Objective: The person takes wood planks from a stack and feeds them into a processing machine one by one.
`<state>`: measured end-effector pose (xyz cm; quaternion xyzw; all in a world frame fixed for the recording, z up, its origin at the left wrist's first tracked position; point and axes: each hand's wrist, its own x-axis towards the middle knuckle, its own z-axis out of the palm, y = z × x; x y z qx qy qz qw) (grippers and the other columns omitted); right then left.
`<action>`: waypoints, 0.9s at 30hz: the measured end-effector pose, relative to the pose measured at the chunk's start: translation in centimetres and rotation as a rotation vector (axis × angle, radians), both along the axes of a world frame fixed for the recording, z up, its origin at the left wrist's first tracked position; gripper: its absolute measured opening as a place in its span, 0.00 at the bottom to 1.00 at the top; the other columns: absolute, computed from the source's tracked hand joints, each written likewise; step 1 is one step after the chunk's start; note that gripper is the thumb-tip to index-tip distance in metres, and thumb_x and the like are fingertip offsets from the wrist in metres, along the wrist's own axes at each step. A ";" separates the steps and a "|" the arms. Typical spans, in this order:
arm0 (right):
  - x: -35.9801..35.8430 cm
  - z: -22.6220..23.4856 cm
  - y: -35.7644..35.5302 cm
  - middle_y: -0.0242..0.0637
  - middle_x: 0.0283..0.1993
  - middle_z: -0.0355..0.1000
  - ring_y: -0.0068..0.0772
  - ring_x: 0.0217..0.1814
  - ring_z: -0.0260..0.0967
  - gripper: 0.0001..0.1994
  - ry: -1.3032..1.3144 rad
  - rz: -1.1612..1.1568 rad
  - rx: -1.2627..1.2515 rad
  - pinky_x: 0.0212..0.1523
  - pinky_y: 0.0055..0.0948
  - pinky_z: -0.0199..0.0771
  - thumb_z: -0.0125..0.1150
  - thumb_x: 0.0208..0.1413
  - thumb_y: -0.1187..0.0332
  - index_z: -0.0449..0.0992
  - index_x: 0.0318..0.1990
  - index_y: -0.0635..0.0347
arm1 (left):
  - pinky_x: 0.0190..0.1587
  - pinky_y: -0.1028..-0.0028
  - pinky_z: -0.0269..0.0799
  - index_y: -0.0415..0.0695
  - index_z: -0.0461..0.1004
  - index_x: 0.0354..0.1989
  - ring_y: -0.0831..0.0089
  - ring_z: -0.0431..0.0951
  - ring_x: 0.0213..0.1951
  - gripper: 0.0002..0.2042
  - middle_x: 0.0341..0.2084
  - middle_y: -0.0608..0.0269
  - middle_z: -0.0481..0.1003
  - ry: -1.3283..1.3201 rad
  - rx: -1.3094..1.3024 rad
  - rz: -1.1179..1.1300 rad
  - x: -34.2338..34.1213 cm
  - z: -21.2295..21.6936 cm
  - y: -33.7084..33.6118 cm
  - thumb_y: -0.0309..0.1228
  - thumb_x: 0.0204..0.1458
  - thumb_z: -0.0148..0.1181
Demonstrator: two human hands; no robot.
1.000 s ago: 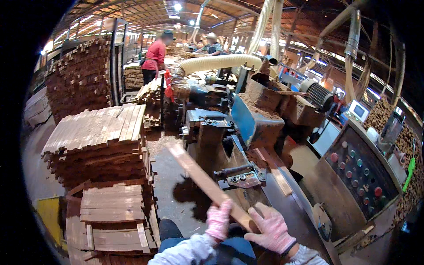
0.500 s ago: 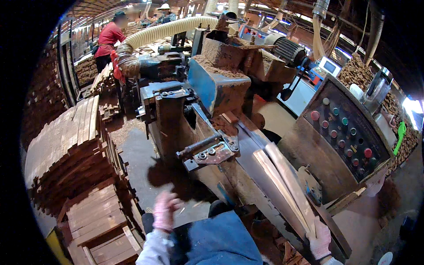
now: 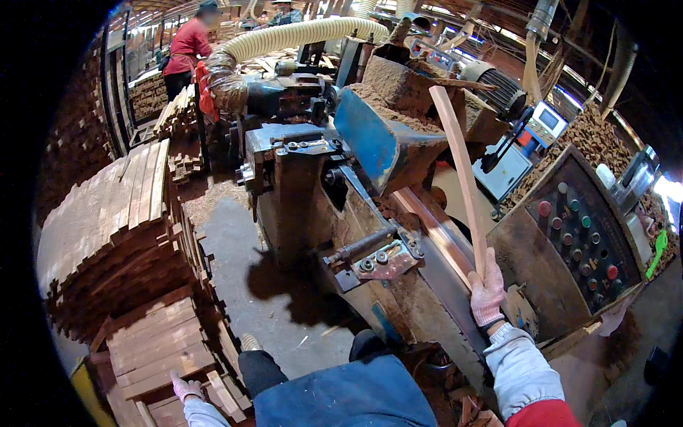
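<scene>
My right hand (image 3: 488,292), in a pale pink work glove, is closed around the lower end of a long, thin wooden strip (image 3: 459,167). The strip stands tilted up over the machine's bed. Below it, a second wooden strip (image 3: 435,231) lies along the guide channel, its near end by my right hand. At the lower left, my gloved left hand (image 3: 186,388) is over a stack of short wooden boards (image 3: 160,341), fingers apart and nothing visibly held. Whether it touches a board is hard to tell.
The woodworking machine (image 3: 299,185) has a blue sawdust-covered hood (image 3: 366,135) and a ribbed hose (image 3: 299,32). A button panel (image 3: 580,228) stands at right. More stacked boards (image 3: 99,192) rise at left. A person in red (image 3: 188,46) stands farther back.
My left hand has moved down and left to the board stack. My right hand has moved forward along the bed and raised one strip; the other now lies farther into the channel.
</scene>
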<state>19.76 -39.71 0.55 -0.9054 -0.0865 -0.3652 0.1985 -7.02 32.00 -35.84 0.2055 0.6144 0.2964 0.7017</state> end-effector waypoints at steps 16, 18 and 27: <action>-22.1 4.0 -7.0 0.53 0.48 0.71 0.61 0.49 0.67 0.24 0.382 -0.031 -0.428 0.51 0.51 0.66 0.60 0.43 0.75 0.73 0.53 0.65 | 0.39 0.70 0.67 0.56 0.60 0.69 0.71 0.69 0.43 0.36 0.59 0.60 0.67 0.069 0.183 -0.013 -2.5 -2.5 0.1 0.60 0.55 0.57; -17.4 5.1 -4.6 0.51 0.42 0.71 0.60 0.45 0.68 0.21 0.232 0.090 -0.407 0.46 0.49 0.68 0.60 0.40 0.77 0.74 0.47 0.64 | 0.50 0.65 0.69 0.51 0.62 0.68 0.66 0.73 0.49 0.36 0.55 0.58 0.71 0.049 0.295 -0.049 -1.5 0.2 -3.0 0.58 0.55 0.58; -2.0 4.8 0.2 0.49 0.53 0.72 0.54 0.56 0.69 0.20 0.147 0.320 -0.261 0.57 0.44 0.70 0.62 0.48 0.74 0.76 0.52 0.60 | 0.40 0.65 0.77 0.41 0.75 0.48 0.69 0.77 0.35 0.25 0.37 0.62 0.77 -0.510 0.530 -0.312 6.2 18.4 -20.1 0.47 0.49 0.69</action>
